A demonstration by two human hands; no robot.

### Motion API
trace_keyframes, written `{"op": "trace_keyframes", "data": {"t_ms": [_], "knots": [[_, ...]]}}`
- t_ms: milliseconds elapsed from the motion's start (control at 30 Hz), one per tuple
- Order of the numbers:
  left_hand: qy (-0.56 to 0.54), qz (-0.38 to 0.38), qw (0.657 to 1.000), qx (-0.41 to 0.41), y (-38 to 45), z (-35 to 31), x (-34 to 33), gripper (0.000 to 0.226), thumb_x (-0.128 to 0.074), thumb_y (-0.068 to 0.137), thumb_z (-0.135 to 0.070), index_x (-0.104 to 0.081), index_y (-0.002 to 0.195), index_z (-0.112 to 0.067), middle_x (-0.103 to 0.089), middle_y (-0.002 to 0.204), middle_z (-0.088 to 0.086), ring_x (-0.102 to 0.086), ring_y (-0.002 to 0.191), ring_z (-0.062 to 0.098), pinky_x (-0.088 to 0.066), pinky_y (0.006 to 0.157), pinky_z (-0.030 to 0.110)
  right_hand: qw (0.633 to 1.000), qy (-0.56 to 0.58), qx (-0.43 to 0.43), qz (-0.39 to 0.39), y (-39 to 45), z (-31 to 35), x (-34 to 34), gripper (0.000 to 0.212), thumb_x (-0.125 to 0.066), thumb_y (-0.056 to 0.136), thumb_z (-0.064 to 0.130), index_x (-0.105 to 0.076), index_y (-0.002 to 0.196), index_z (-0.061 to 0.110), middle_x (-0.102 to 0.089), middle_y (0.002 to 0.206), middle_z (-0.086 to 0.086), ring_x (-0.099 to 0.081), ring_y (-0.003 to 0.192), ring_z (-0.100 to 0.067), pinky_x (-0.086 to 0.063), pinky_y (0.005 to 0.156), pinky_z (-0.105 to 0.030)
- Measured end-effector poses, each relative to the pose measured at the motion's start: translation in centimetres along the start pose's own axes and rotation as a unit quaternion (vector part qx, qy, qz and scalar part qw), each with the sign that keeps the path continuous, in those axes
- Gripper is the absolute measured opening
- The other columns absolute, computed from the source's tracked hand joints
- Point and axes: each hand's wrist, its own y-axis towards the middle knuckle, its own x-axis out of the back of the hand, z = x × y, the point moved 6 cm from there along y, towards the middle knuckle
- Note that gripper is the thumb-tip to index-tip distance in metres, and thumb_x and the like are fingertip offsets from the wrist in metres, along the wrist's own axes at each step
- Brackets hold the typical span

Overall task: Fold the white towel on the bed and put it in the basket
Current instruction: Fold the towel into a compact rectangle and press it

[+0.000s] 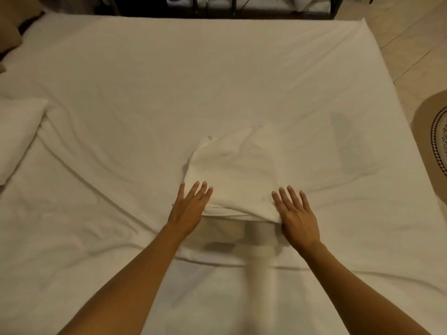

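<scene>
A white towel (238, 172) lies folded in a rough, thick square near the middle front of the bed (169, 81), its layered edge facing me. My left hand (189, 207) lies flat on the towel's near left corner with straight, spread fingers. My right hand (296, 213) rests flat at the near right corner, fingers straight, thumb at the layered edge. Neither hand grips the cloth. No basket is in view.
A white pillow (17, 134) lies at the bed's left edge. A woven round rug (433, 141) sits on the tiled floor to the right. A dark metal frame (232, 8) stands beyond the far side of the bed. The sheet is wrinkled around the towel.
</scene>
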Motion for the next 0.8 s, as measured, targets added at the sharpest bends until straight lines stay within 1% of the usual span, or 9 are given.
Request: {"op": "trace_keyframes", "data": {"t_ms": [67,133,233,333,467,567,633,700,800], "knots": [[0.003,-0.031,0.999,0.009,3.4,1.5,1.5,0.086,-0.077,0.042,0.012,-0.062,0.124,-0.009,-0.065,0.124,0.01,-0.063,0.114,0.027,-0.044,0.095,0.056,0.999,-0.009,-0.004,-0.031,3.7,-1.1,1.3,0.058,-0.052,0.073,-0.005,-0.053,0.131,0.003,-0.057,0.132,-0.019,-0.047,0.127,-0.041,-0.005,0.114,-0.043],[-0.008,-0.054,0.998,0.013,6.9,3.0,2.9,0.085,-0.072,0.049,0.016,-0.056,0.13,-0.006,-0.061,0.13,0.013,-0.059,0.119,0.03,-0.039,0.101,0.057,0.999,-0.003,-0.008,-0.049,7.5,-2.0,2.3,0.064,-0.061,0.069,-0.009,-0.052,0.131,0.002,-0.056,0.133,-0.02,-0.045,0.129,-0.041,-0.013,0.114,-0.047],[-0.029,-0.065,0.997,0.022,12.2,5.4,3.9,0.079,-0.051,0.076,0.016,-0.027,0.147,-0.008,-0.035,0.152,0.011,-0.034,0.14,0.028,-0.015,0.116,0.052,0.998,-0.002,-0.01,-0.063,13.3,-3.1,3.1,0.066,-0.065,0.069,-0.008,-0.051,0.133,0.001,-0.056,0.133,-0.02,-0.043,0.13,-0.041,-0.022,0.112,-0.05],[-0.017,-0.036,0.998,0.048,17.2,7.4,3.9,0.077,-0.041,0.087,0.009,-0.008,0.152,-0.014,-0.015,0.16,0.003,-0.016,0.147,0.021,-0.004,0.119,0.047,0.997,-0.014,-0.007,-0.071,18.5,-4.1,2.7,0.064,-0.062,0.072,-0.008,-0.05,0.133,0.001,-0.056,0.133,-0.019,-0.042,0.131,-0.041,-0.021,0.11,-0.051],[-0.026,-0.042,0.996,0.074,22.8,9.5,4.1,0.075,-0.044,0.089,0.004,-0.006,0.152,-0.014,-0.02,0.158,0.003,-0.019,0.146,0.02,-0.002,0.12,0.046,0.996,-0.014,-0.022,-0.08,24.4,-5.2,1.6,0.062,-0.045,0.086,-0.005,-0.032,0.145,0.006,-0.039,0.148,-0.016,-0.02,0.143,-0.036,-0.006,0.117,-0.046],[-0.013,-0.062,0.994,0.09,25.7,10.0,3.3,0.073,-0.043,0.092,0.001,-0.002,0.152,-0.012,-0.015,0.16,0.005,-0.01,0.148,0.021,0.001,0.119,0.047,0.996,-0.004,-0.058,-0.071,27.3,-5.7,-0.3,0.068,-0.038,0.09,-0.002,-0.01,0.151,0.013,-0.018,0.157,-0.015,-0.002,0.147,-0.031,0.004,0.117,-0.043],[-0.007,-0.096,0.99,0.1,26.4,9.2,2.5,0.071,-0.041,0.097,-0.009,0.004,0.151,-0.009,-0.005,0.161,0.009,-0.002,0.149,0.022,0.001,0.119,0.048,0.992,0.021,-0.091,-0.081,27.6,-5.7,-1.9,0.073,-0.043,0.091,0.001,-0.004,0.151,0.015,-0.01,0.158,-0.017,-0.001,0.147,-0.031,0.004,0.116,-0.043],[-0.048,-0.123,0.986,0.104,26.0,7.7,1.1,0.071,-0.044,0.098,-0.024,0.0,0.15,-0.005,-0.004,0.16,0.012,-0.004,0.148,0.024,-0.003,0.119,0.047,0.991,0.056,-0.097,-0.077,27.0,-4.9,-3.7,0.072,-0.045,0.094,0.012,-0.001,0.151,0.016,-0.004,0.159,-0.015,0.0,0.147,-0.028,0.004,0.116,-0.043],[-0.138,-0.094,0.982,0.087,25.6,5.6,-2.4,0.065,-0.036,0.1,-0.036,-0.007,0.151,-0.01,-0.002,0.16,0.009,-0.003,0.149,0.022,-0.001,0.119,0.044,0.992,0.099,-0.068,-0.036,26.1,-3.4,-6.8,0.062,-0.026,0.098,0.032,0.004,0.151,0.019,0.005,0.159,-0.009,0.005,0.147,-0.025,0.005,0.116,-0.041]]}}
